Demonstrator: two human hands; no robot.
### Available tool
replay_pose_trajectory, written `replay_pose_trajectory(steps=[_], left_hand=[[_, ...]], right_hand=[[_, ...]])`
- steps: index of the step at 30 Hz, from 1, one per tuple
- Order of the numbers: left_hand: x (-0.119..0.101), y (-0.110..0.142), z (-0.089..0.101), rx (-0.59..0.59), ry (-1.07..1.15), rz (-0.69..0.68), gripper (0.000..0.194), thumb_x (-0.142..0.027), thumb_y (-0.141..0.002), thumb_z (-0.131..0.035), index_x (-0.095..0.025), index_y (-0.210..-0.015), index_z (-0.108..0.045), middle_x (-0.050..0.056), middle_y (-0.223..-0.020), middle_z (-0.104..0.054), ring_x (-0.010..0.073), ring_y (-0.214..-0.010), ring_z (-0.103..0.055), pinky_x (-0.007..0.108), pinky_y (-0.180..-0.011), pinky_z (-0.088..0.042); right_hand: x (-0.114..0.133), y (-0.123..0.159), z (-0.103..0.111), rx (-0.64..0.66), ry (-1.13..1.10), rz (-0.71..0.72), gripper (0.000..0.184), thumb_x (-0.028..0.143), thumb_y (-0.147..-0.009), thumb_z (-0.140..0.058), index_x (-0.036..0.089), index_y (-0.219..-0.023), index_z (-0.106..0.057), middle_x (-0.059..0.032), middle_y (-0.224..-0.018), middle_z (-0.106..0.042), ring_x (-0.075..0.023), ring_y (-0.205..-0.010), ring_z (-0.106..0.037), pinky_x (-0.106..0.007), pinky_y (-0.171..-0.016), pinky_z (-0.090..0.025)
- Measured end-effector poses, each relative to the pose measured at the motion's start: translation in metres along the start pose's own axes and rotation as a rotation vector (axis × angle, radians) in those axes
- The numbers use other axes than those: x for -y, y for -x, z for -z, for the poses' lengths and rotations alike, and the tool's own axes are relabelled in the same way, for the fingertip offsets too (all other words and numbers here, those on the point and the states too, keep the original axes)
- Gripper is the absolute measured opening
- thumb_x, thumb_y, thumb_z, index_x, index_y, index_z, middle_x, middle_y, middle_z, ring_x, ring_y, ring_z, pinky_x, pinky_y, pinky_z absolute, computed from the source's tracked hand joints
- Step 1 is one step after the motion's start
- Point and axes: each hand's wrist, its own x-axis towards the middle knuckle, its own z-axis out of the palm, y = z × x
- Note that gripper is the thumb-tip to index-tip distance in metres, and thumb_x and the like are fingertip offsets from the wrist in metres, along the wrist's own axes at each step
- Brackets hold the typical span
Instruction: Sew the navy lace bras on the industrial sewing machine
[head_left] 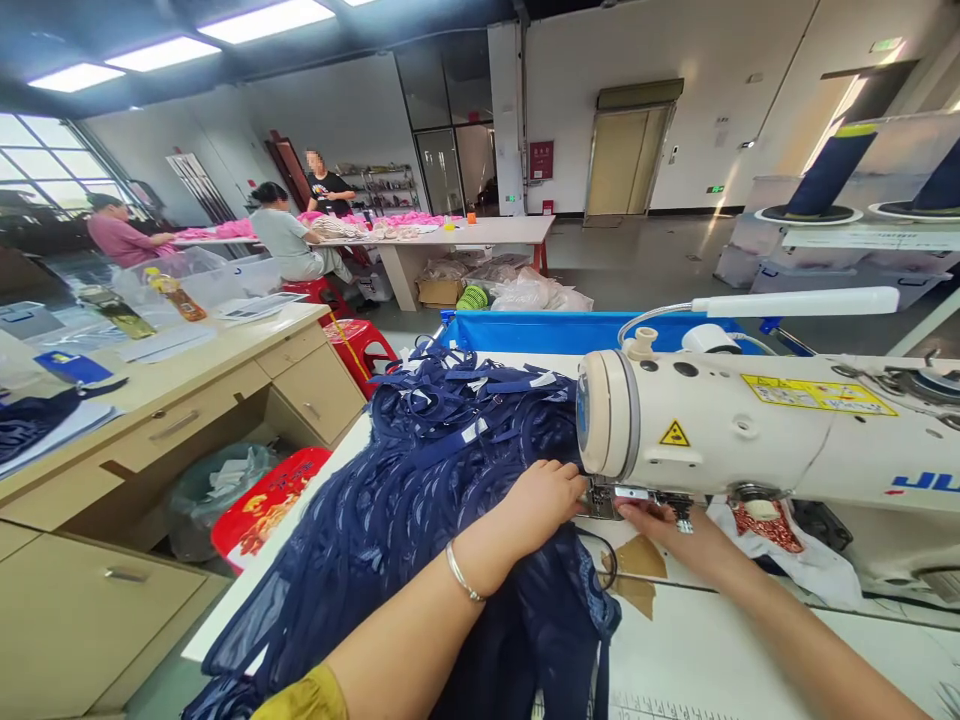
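A white sewing machine point(675, 420) stands at the right, its needle area point(602, 497) low at the head's left end. To its left lies a thick heap of navy mesh garments point(442, 480) with thin straps and white labels. My left hand point(541, 503), a silver bangle at the wrist, rests on the navy fabric with its fingers bent together at the needle area; their tips are partly hidden. My right hand point(664, 525) reaches in from the other side, thumb and fingers close together beside the presser foot. What it pinches is hidden behind the machine parts.
A white lamp arm point(795, 303) spans the machine's top. Behind the table is a blue cloth bin point(517, 332). At left stands a desk point(187, 400) with bottles; a red tray point(266, 505) leans below. Several people are around a far table point(495, 232). Thread cones point(832, 175) stand right.
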Motion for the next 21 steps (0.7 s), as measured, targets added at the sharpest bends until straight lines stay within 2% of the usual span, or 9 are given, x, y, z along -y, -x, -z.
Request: replay_pose_trajectory(steps=[3,6,9,13,18,21], left_hand=[[0.003,0.004,-0.002,-0.068,0.103,-0.037,0.017,-0.022,-0.094,-0.063,-0.018,-0.11,-0.064,0.004,-0.106,-0.071,0.022,-0.1,-0.066,0.034,-0.086,-0.049],[0.006,0.006,0.001,-0.1,0.259,-0.104,0.015,-0.02,-0.096,-0.06,-0.022,-0.109,-0.067,0.0,-0.109,-0.072,0.0177,-0.103,-0.066,0.03,-0.09,-0.047],[0.006,0.006,0.004,-0.093,0.338,-0.11,0.015,-0.027,-0.097,-0.059,-0.021,-0.104,-0.071,0.0,-0.1,-0.074,0.0165,-0.096,-0.069,0.028,-0.087,-0.047],[0.004,0.005,0.005,-0.109,0.358,-0.107,0.02,-0.03,-0.098,-0.059,-0.021,-0.112,-0.07,0.003,-0.099,-0.075,0.0172,-0.093,-0.07,0.027,-0.083,-0.048],[0.003,0.005,0.004,-0.11,0.336,-0.159,0.021,-0.032,-0.1,-0.055,-0.023,-0.111,-0.071,0.001,-0.099,-0.075,0.0157,-0.092,-0.069,0.027,-0.081,-0.046],[0.002,0.005,0.005,-0.096,0.307,-0.159,0.017,-0.03,-0.099,-0.058,-0.023,-0.108,-0.071,0.0,-0.097,-0.075,0.0156,-0.092,-0.068,0.027,-0.08,-0.044]], right_hand=[[-0.002,-0.004,-0.024,0.1,-0.124,-0.033,0.037,0.059,-0.078,-0.062,0.025,-0.089,-0.073,-0.0062,-0.09,-0.075,-0.0279,-0.091,-0.071,-0.044,-0.093,-0.056],[-0.007,-0.006,-0.036,0.13,-0.154,-0.048,0.034,0.057,-0.081,-0.059,0.026,-0.087,-0.072,-0.0051,-0.09,-0.075,-0.0276,-0.094,-0.07,-0.046,-0.097,-0.055],[-0.012,-0.006,-0.041,0.161,-0.18,-0.045,0.035,0.058,-0.081,-0.058,0.026,-0.086,-0.07,-0.0051,-0.091,-0.074,-0.0279,-0.096,-0.07,-0.046,-0.096,-0.054],[-0.012,-0.008,-0.048,0.198,-0.238,-0.072,0.043,0.067,-0.071,-0.063,0.026,-0.082,-0.069,-0.0058,-0.086,-0.075,-0.0299,-0.089,-0.071,-0.047,-0.091,-0.055],[0.002,-0.008,-0.05,0.365,-0.538,-0.117,0.051,0.071,-0.067,-0.069,0.025,-0.089,-0.072,-0.0065,-0.095,-0.076,-0.0307,-0.098,-0.069,-0.05,-0.101,-0.048],[0.007,-0.006,-0.047,0.418,-0.582,-0.104,0.045,0.066,-0.071,-0.071,0.025,-0.09,-0.073,-0.0054,-0.096,-0.075,-0.0286,-0.101,-0.068,-0.048,-0.103,-0.046]])
